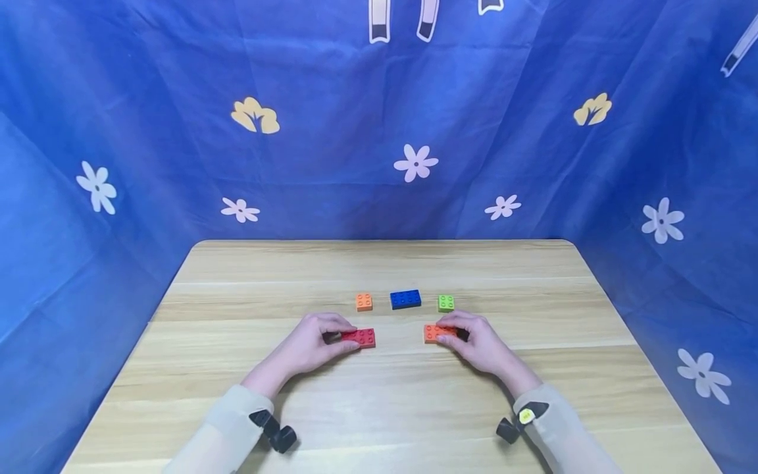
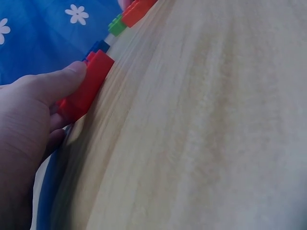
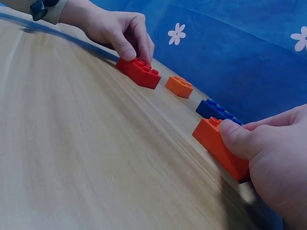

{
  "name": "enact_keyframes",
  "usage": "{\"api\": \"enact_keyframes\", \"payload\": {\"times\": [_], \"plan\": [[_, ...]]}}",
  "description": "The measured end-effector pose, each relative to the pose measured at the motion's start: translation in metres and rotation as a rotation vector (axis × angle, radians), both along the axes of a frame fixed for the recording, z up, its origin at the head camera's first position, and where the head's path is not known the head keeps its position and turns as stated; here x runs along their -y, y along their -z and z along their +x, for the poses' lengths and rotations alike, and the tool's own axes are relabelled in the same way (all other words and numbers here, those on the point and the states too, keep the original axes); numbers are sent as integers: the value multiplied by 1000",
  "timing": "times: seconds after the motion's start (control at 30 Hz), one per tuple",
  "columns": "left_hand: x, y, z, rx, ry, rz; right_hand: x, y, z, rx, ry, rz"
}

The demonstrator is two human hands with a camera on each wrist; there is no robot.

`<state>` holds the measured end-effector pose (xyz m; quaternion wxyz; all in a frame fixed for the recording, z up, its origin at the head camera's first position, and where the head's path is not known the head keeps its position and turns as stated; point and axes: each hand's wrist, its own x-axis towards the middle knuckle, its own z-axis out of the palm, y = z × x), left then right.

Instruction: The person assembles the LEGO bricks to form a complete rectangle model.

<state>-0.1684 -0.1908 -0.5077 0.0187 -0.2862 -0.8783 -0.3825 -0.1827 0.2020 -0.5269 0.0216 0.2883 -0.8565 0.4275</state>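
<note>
My left hand (image 1: 314,341) pinches a long red toy brick (image 1: 367,338) between thumb and fingers, low over the table. In the left wrist view the thumb lies along the near side of that red brick (image 2: 92,84). Opposite it, my right hand (image 1: 476,339) grips a long orange brick (image 1: 431,333) the same way; the right wrist view shows the thumb on the side of this orange brick (image 3: 213,139). Behind them stand a small square orange brick (image 1: 364,302), a long blue brick (image 1: 405,299) and a small green brick (image 1: 446,303), spaced apart in a row with studs up.
The wood-grain table (image 1: 379,408) has rounded far corners. A blue cloth (image 1: 331,164) with flowers and trees hangs behind and along both sides. Each wrist carries a small black camera on a strap, the left camera (image 1: 283,439) near the table's front.
</note>
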Motion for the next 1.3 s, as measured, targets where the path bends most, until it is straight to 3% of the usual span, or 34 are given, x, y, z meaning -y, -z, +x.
{"api": "enact_keyframes", "payload": {"times": [0.4, 0.7, 1.07, 1.3], "plan": [[-8, 6, -12, -39, 44, 8, 12, 2, -5, 12, -7, 3], [-20, -1, -14, -37, 34, -24, 20, 1, -8, 38, -4, 17], [-29, 7, -18, -51, 20, -7, 31, 1, -10, 35, -35, 13], [-31, 8, -19, -26, 12, -4, 40, 2, -12, 46, -44, 12]]}}
